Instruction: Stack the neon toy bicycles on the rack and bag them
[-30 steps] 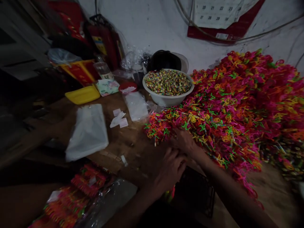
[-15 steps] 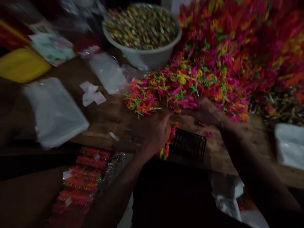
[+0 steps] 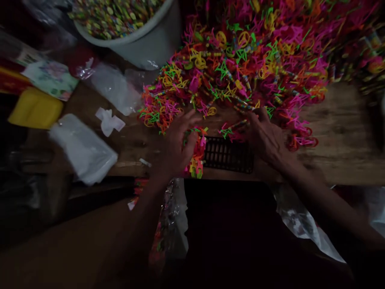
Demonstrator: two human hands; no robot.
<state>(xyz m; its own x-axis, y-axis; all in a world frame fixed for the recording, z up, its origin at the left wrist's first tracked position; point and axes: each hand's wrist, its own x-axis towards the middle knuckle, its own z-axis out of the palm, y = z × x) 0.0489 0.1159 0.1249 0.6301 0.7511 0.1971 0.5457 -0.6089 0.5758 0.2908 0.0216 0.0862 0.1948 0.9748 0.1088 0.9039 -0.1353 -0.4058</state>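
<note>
A big heap of bright plastic toy sticks point(image 3: 258, 52) in pink, orange, green and yellow covers the far right of the wooden table point(image 3: 339, 136). My left hand point(image 3: 177, 144) is closed round a bundle of these sticks point(image 3: 197, 158) at the table's front edge. My right hand point(image 3: 266, 134) rests at the heap's near fringe, fingers curled on a few loose sticks point(image 3: 234, 130). A black slotted tray point(image 3: 228, 154) lies between the two hands.
A white bowl point(image 3: 144, 40) full of small coloured pieces stands at the back. Clear plastic bags point(image 3: 82, 148) and another bag point(image 3: 116, 86), paper scraps point(image 3: 108, 120) and a yellow tray point(image 3: 34, 108) lie to the left. Packed bundles point(image 3: 164, 224) sit below the table edge.
The camera has tilted down and closer to the table. My left hand has come up onto the table edge with a bundle; my right hand has stayed at the heap's fringe.
</note>
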